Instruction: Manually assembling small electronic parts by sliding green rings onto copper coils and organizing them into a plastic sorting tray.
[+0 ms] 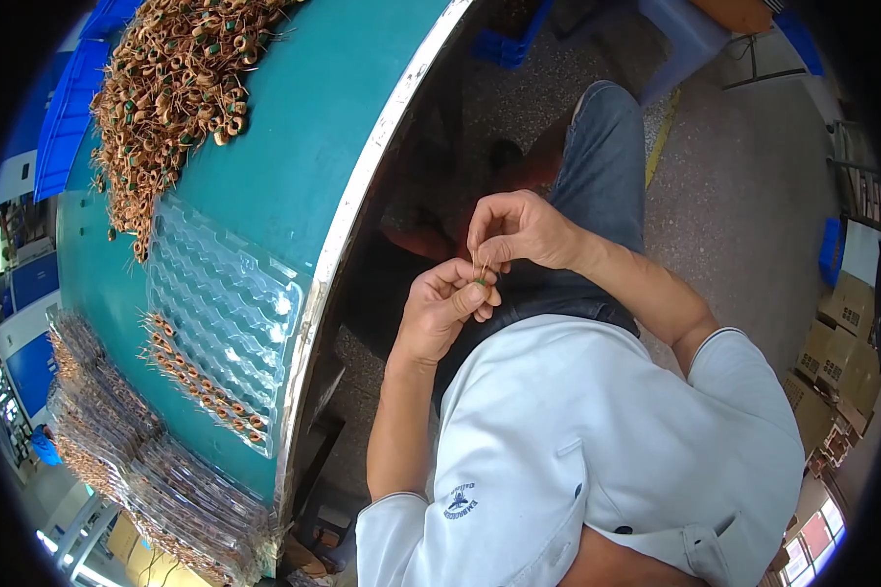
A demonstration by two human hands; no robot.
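Observation:
Over my lap, my left hand (438, 311) pinches a small wire-wound coil (481, 281) between thumb and fingers. A bit of green shows on the coil, and thin copper leads stick up from it. My right hand (531, 235) is just above, its thumb and forefinger closed on those leads. On the table to the left lies a clear plastic tray (230, 293) with wavy rows of pockets. Copper-coloured coils (206, 389) sit in its near rows. Beyond the tray is a big heap of loose coils (181, 88), some with green showing.
The green tabletop (303, 117) ends at a worn white edge (362, 181) left of my legs. Stacked filled trays (166, 470) stand at the near left. A blue bin (71, 122) is behind the heap. Cardboard boxes (837, 342) and a plastic stool (685, 39) are to the right.

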